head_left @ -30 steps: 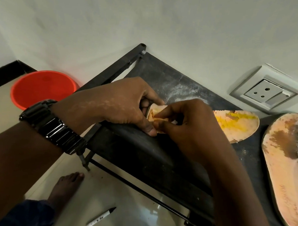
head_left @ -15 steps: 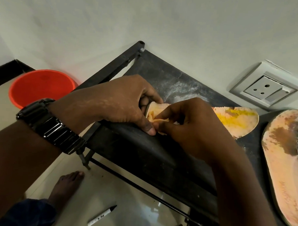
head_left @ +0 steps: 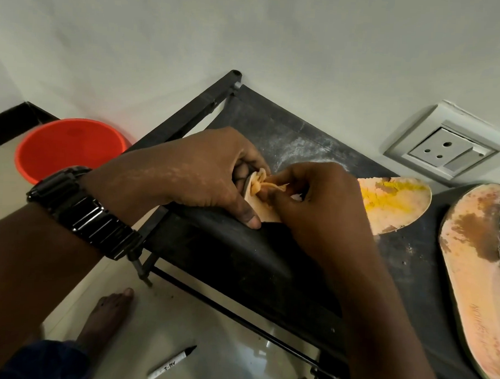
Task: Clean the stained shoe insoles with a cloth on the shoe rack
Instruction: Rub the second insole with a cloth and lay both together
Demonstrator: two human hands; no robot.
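Insole (head_left: 394,204) is clamped by curled L hand (head_left: 186,172) for steadiness; cloth (head_left: 267,185) is pinched by R hand (head_left: 314,198) fingertips for scrubbing.

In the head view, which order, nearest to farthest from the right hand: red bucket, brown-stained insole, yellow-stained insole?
1. Yellow-stained insole, under the right hand.
2. Brown-stained insole, farther right on the rack.
3. Red bucket, far left.

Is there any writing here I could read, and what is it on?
Marker pen on the floor: short black lettering on the white barrel, too small to read.
Brown-stained insole: faint print along its length, too faded to read.
Wall socket, wristwatch: no writing visible.
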